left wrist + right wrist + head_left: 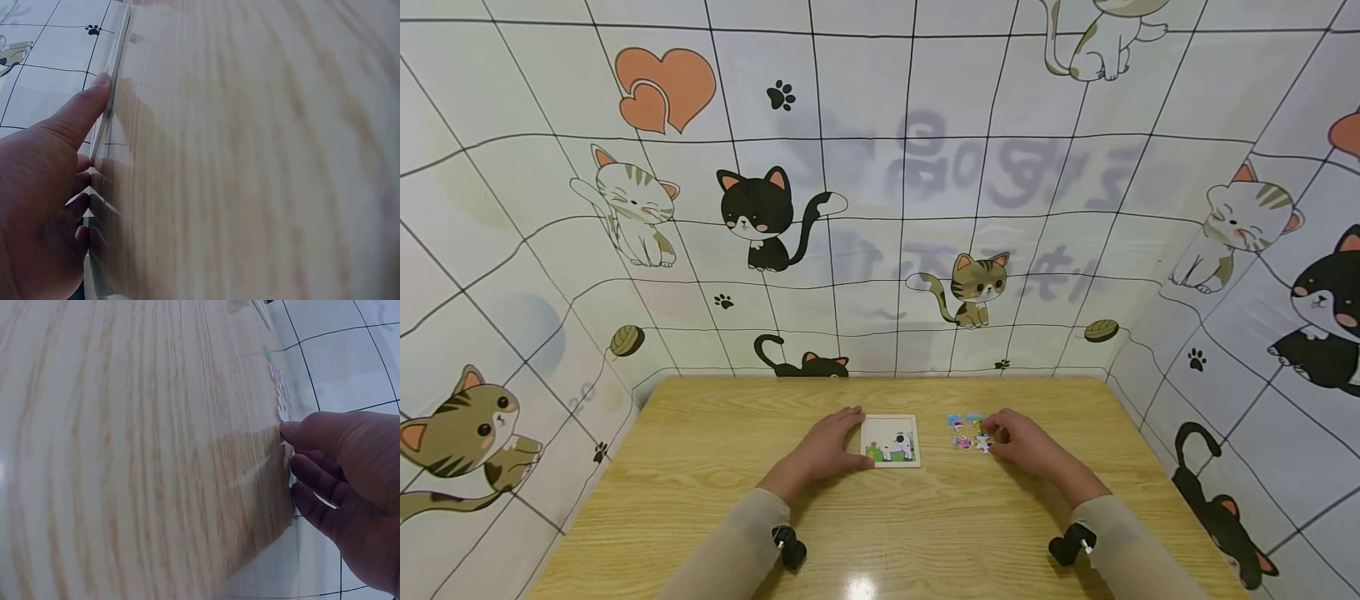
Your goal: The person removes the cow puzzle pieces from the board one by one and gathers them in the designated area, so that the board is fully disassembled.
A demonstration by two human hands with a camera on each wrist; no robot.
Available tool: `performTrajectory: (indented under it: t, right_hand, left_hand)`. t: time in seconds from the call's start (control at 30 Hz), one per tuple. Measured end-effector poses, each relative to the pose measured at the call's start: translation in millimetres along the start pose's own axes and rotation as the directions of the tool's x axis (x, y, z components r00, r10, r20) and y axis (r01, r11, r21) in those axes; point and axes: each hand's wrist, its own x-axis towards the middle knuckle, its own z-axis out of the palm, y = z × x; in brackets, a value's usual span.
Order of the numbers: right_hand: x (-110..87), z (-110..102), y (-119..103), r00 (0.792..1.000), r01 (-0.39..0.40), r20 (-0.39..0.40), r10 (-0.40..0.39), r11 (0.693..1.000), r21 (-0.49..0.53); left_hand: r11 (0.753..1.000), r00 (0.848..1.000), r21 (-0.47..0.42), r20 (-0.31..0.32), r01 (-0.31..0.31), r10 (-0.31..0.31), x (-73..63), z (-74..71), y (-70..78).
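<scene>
A square puzzle board (890,422) with a pale rim lies flat on the table; a printed animal and green ground fill its lower part, and its upper part is plain white. My left hand (831,446) holds the board at its left side, fingers by the upper corner and thumb at the lower one. In the left wrist view, the thumb (94,97) lies along the thin board edge. Several small colourful puzzle pieces (957,422) lie right of the board. My right hand (1018,442) has its curled fingertips down at their right side; whether a piece is pinched is hidden.
The wooden table (910,533) reaches back to a white cloth backdrop (865,183) with grid lines and cartoon cats, which also closes off both sides. Small black devices (790,547) are strapped to both wrists over beige sleeves (730,542).
</scene>
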Motion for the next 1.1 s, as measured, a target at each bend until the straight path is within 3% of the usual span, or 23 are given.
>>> performTrajectory:
  t: [0.47,0.73,0.87,1.1]
  right_hand:
    - [-0.6,-1.7,-1.1,1.0,-0.009,-0.001,0.009,1.0,-0.003]
    - [-0.6,-2.1,-11.8,1.0,-0.024,-0.01,0.025,0.996,0.083]
    - [2.2,-0.1,-19.3,1.0,0.024,-0.016,-0.022,0.994,0.102]
    - [14.0,7.0,-39.7,0.99,0.141,-0.009,-0.141,0.989,0.034]
  left_hand:
    - [1.0,1.0,-0.012,-0.003,0.0,0.0,-1.8,-2.1,1.9]
    - [1.0,1.0,-0.001,0.003,0.0,0.0,0.2,-0.5,-0.3]
    - [1.0,1.0,-0.003,0.003,-0.001,0.001,0.4,-0.1,-0.5]
    - [1.0,1.0,-0.006,0.006,-0.002,0.002,-1.1,-0.9,1.1]
